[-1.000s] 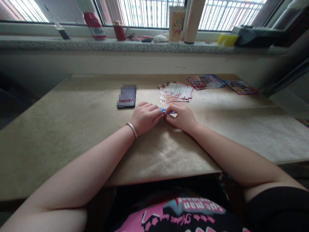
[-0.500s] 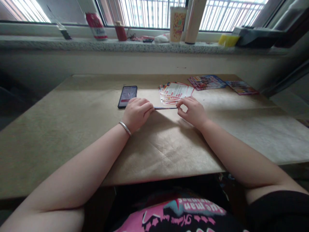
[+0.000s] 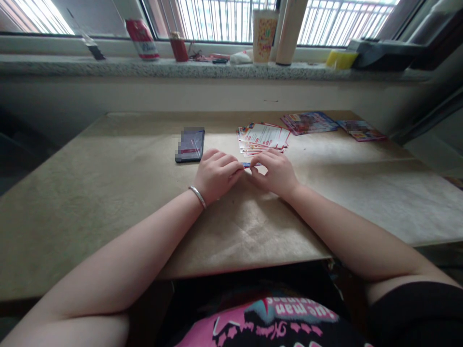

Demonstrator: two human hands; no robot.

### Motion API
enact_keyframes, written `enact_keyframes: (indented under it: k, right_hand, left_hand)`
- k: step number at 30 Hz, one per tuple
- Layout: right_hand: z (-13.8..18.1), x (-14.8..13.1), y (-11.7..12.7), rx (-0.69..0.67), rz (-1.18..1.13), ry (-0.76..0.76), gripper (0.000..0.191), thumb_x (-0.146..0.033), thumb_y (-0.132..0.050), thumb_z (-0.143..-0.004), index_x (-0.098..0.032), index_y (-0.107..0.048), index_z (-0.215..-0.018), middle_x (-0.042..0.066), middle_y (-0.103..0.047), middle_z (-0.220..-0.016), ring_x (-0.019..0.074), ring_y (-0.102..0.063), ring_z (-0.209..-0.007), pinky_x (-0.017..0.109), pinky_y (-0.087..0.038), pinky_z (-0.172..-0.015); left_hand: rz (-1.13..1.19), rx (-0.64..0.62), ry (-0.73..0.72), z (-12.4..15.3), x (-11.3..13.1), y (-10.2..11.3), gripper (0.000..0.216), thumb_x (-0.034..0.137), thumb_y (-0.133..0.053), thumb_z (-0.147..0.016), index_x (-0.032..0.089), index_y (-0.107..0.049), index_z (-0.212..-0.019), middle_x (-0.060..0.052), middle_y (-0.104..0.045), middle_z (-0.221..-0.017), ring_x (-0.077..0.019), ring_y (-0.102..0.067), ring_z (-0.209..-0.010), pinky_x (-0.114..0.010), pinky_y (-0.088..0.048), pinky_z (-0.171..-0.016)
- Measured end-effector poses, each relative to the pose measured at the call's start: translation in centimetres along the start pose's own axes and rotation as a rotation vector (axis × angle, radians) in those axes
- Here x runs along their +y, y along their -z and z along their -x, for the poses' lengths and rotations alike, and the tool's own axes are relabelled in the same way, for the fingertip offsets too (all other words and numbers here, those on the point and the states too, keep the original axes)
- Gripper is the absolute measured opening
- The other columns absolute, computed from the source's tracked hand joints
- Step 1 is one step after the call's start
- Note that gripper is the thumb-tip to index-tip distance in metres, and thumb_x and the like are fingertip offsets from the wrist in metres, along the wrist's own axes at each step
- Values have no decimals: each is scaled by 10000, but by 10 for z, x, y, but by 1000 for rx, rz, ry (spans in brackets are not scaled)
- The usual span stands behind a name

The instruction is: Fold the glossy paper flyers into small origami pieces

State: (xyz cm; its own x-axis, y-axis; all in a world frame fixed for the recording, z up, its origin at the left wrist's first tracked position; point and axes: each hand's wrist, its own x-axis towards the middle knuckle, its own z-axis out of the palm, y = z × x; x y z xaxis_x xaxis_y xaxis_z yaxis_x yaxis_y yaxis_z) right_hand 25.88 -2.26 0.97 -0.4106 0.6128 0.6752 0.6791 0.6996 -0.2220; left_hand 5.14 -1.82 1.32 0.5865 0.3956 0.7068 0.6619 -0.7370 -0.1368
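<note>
Between my two hands is a thin, flat, bluish card-like piece (image 3: pixel 246 165), seen nearly edge-on, so its faces are hidden. My left hand (image 3: pixel 219 174), with a silver bangle at the wrist, pinches its left end. At the other end, the thumb and fingers of my right hand (image 3: pixel 277 172) are closed on it. Both hands are just above the table, close together. Just beyond them lies a spread of white, red-edged cards (image 3: pixel 269 136). A dark phone (image 3: pixel 191 147) lies beyond my left hand.
Colourful flat packets (image 3: pixel 313 122) lie at the back right of the table (image 3: pixel 108 193), with another packet (image 3: pixel 361 131) beside them. On the stone windowsill (image 3: pixel 206 71) stand a red can (image 3: pixel 142 41), a patterned cup (image 3: pixel 264 38) and a yellow sponge-like block (image 3: pixel 340 60).
My hands have come closer together, the left moving right and the right moving left. Less of the thin piece shows between them.
</note>
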Motion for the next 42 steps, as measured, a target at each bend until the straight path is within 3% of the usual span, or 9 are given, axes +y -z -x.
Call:
enact_keyframes:
  k: [5,12,19,23,33,42]
  right_hand:
    - [0,2,-1,-74,-33,-60,61,-180,-591,-754,-239,-609,-754,32,-686,-841,227,-591,-903,358,-461,-853]
    - [5,29,4,-87,-3,-80,89,-166,-599,-692,-237,-595,-745,34,-668,-799,244,-589,-874,383,-473,-835]
    - [0,7,4,-104,-38,46,62,-190,-557,-787,-236,-598,-790,28,-689,-855,225,-582,-894,366,-445,-882]
    - [-1,1,1,-115,-16,25,60,-177,-566,-768,-235,-579,-764,28,-688,-835,227,-571,-884,359,-440,-863]
    - [3,17,2,-175,31,24,42,-184,-571,-741,-226,-575,-744,42,-685,-816,224,-587,-836,339,-442,-769]
    - [6,32,5,-158,20,-48,63,-172,-569,-703,-226,-559,-734,32,-658,-782,208,-584,-783,323,-443,-710]
  left_hand:
    - [-9,-1,-4,-2,2,4,210,282,-540,-929,244,-670,-768,25,-707,-783,-156,-562,-746,-362,-395,-812]
    - [-33,-20,63,2,-8,13,211,293,-539,-921,245,-659,-754,11,-708,-802,-172,-552,-760,-387,-399,-844]
    - [-5,6,31,1,-2,8,197,285,-553,-919,238,-662,-760,16,-703,-785,-164,-557,-763,-363,-399,-821]
    - [12,0,1,0,3,6,192,279,-554,-916,238,-662,-763,23,-707,-785,-158,-561,-753,-366,-398,-826]
    - [-23,-78,-15,-1,-4,14,190,288,-541,-919,252,-665,-780,22,-714,-811,-167,-571,-771,-399,-391,-861]
    - [-28,-32,46,4,-19,22,155,276,-556,-900,258,-667,-793,16,-718,-834,-176,-580,-793,-406,-394,-853]
